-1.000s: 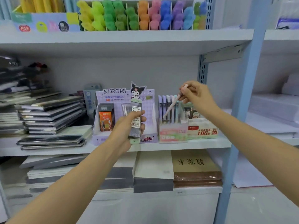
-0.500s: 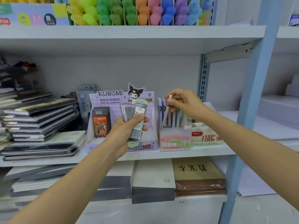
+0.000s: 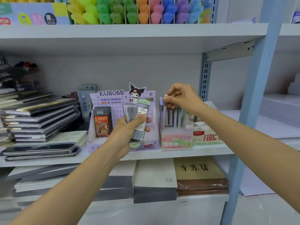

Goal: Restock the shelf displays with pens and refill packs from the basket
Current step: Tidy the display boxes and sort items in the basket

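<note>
the left hand (image 3: 129, 129) grasps two refill packs (image 3: 137, 117) in front of the kuromi display box (image 3: 121, 101), hiding part of its front. the right hand (image 3: 180, 96) pinches the top of a pen (image 3: 165, 109) standing upright in the pastel pen box (image 3: 176, 140); the pen's lower end is hidden inside. no basket appears in view.

refill packs (image 3: 138, 120): two clear cases, fanned, upright | pen (image 3: 165, 109): pale, vertical, seated in pastel display box (image 3: 176, 140)
</note>
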A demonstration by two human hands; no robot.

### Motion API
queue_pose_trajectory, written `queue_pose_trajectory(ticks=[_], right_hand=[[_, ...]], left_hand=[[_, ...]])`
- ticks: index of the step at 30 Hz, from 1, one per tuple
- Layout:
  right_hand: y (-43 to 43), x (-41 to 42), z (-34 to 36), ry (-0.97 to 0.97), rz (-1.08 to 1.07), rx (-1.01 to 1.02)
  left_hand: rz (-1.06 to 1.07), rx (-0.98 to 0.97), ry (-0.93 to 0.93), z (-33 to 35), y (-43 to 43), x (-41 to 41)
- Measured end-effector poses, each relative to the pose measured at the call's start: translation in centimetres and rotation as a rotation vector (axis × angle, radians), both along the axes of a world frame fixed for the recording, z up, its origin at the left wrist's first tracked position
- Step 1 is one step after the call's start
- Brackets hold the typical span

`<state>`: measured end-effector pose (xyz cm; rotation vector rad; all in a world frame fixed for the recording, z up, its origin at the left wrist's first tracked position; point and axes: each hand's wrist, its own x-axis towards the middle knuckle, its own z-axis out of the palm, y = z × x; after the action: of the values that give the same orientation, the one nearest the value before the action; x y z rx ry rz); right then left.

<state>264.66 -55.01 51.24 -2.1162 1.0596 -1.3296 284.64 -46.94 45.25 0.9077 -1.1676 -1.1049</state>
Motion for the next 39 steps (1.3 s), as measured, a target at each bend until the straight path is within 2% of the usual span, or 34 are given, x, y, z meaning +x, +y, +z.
queue_pose_trajectory(ticks=[7, 15, 18, 22, 27, 29, 31, 33, 36, 39], right_hand=[[-0.6, 0.6, -0.3, -0.031, -0.072, -0.008], [-1.2, 1.7, -1.0, 0.078, -0.171, -0.021], [-0.3, 1.1, -0.4, 0.003, -0.189, -0.052], [2.1, 0.7, 0.3, -0.133, -0.013, -0.004], [4.8, 1.4, -0.4, 0.052, 0.236, 0.083], [5.2, 1.2, -0.5, 0.053, 0.27, 0.101], [5.5, 0.6, -0.3, -0.013, 0.269, 0.122], [5.6, -0.5, 0.1, -0.107, 0.24, 0.136], [5.4, -2.9, 1.0, -0.291, 0.16, 0.138], [5.0, -6.0, 1.6, -0.427, 0.039, 0.089]], left_hand=[[0.004, -0.003, 0.008, 0.0, 0.2, 0.2], [-0.006, 0.008, 0.016, -0.1, 0.6, 0.2], [0.007, -0.001, -0.017, -0.1, 0.7, 0.3], [0.0, -0.011, -0.029, 0.0, 1.1, -0.2], [-0.013, -0.038, -0.024, 0.6, 1.8, -1.9], [-0.014, -0.038, -0.017, 0.6, 2.1, -2.4], [-0.033, -0.006, -0.005, 0.7, 2.3, -2.8], [-0.098, 0.029, 0.084, 0.9, 2.4, -3.0], [-0.155, 0.08, 0.205, 1.3, 2.4, -3.4], [-0.165, 0.075, 0.234, 1.4, 2.2, -4.5]])
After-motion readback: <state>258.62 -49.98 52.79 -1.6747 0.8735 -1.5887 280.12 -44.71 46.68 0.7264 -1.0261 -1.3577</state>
